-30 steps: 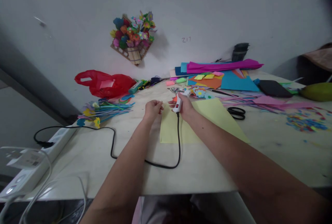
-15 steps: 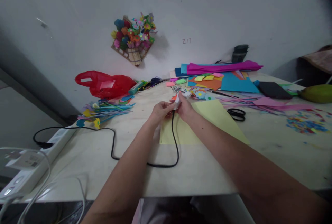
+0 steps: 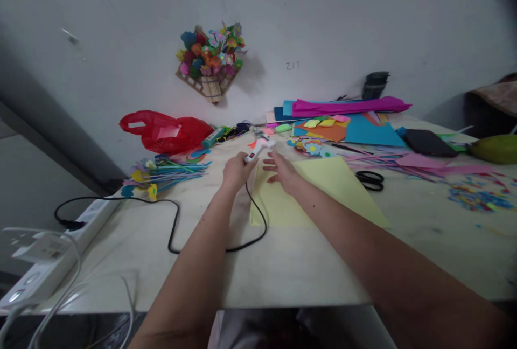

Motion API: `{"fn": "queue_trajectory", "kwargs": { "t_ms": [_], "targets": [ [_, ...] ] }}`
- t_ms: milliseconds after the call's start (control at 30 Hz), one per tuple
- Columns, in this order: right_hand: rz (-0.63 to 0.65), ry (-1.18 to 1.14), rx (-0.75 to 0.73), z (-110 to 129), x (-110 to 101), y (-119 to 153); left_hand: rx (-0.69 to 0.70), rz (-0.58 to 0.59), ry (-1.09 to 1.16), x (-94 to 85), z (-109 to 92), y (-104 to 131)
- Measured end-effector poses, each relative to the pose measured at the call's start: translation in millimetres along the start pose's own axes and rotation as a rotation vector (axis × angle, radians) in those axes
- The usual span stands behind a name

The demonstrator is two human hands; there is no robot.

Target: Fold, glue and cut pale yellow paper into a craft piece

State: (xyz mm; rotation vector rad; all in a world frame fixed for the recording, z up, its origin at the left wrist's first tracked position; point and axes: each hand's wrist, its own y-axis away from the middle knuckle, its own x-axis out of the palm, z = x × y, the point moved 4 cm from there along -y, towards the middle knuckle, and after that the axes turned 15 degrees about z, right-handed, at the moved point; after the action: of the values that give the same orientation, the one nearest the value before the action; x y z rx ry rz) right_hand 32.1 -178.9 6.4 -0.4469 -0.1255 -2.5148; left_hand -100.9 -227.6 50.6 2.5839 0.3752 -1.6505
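A white hot glue gun (image 3: 258, 149) with a black cord (image 3: 263, 214) is in my left hand (image 3: 236, 171), whose fingers are closed round its handle. Just to its right, my right hand (image 3: 281, 170) is open, fingers apart, with nothing in its grasp. Its fingertips are close to the glue gun's front end; I cannot tell if they touch it. Beneath my right hand and forearm lies a pale yellow sheet (image 3: 335, 190) of paper. Beyond the glue gun sit small paper flowers (image 3: 312, 147).
Black-handled scissors (image 3: 369, 180) lie right of the sheet. A red plastic bag (image 3: 161, 133) and stemmed paper flowers (image 3: 161, 174) are on the left, near a white power strip (image 3: 86, 222). Coloured sheets (image 3: 375, 131) are stacked at the back; paper scraps (image 3: 480, 195) lie far right.
My right hand has come off the glue gun and opened. My left hand has shifted left with the glue gun, and the cord's loop has moved left too.
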Motion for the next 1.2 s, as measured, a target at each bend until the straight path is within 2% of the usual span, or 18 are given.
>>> {"fn": "queue_trajectory", "kwargs": {
  "t_ms": [133, 267, 567, 700, 833, 933, 1000, 1100, 1133, 1200],
  "targets": [
    [-0.010, 0.033, 0.055, -5, -3, 0, -0.252, -0.022, -0.157, -15.4, 39, -5],
    [-0.009, 0.067, 0.052, -7, -3, -2, -0.376, 0.025, -0.202, -17.1, 64, -10],
    [0.002, 0.247, 0.036, -7, -1, 1, -0.451, 0.083, -0.193, -11.7, 82, -13],
    [0.034, 0.318, 0.039, -7, -1, 1, -0.463, -0.004, -0.183, -15.3, 82, -7],
    [0.040, 0.364, 0.071, -6, -2, 0, -0.420, -0.185, -0.171, -22.3, 67, -1],
    [0.039, 0.484, 0.101, -5, -5, -1, -0.300, -0.222, -0.125, -17.8, 50, -3],
    [0.028, 0.703, 0.076, -3, -7, -2, -0.147, -0.140, -0.033, -7.1, 39, -8],
    [0.036, 1.183, -0.133, 6, -1, 2, -0.013, 0.055, 0.166, 12.8, 33, -15],
    [0.080, 1.321, -0.226, 7, 4, 5, -0.004, 0.106, 0.219, 18.0, 34, -15],
    [0.246, 1.513, -0.356, 7, 14, 11, -0.001, 0.175, 0.290, 24.2, 37, -15]
  ]
}}
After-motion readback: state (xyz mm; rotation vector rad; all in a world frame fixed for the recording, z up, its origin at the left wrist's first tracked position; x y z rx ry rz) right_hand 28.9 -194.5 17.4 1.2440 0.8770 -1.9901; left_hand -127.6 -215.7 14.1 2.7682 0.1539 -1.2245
